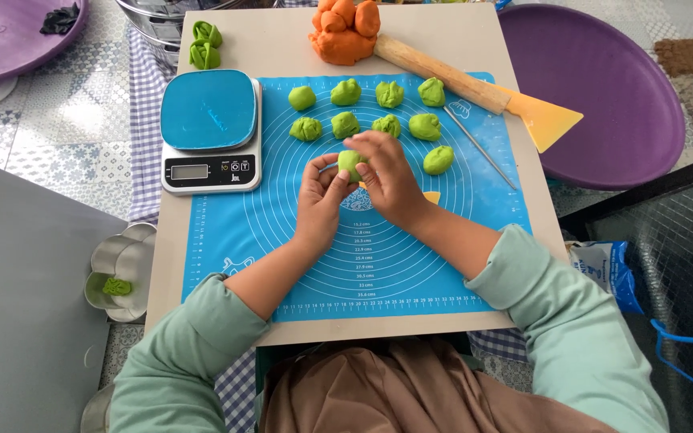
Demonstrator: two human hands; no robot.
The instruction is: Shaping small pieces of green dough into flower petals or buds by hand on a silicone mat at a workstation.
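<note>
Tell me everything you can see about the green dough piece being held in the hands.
The green dough piece is a small, soft-looking lump, matte and bright green like the nine pieces lying in rows on the blue silicone mat. It is held just above the mat's middle, pinched between the fingers of the left hand and the right hand, which hide much of it.

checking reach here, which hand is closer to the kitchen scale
Left. The left hand sits just right of the kitchen scale in the image; the right hand lies farther right, past the green dough ball.
</note>
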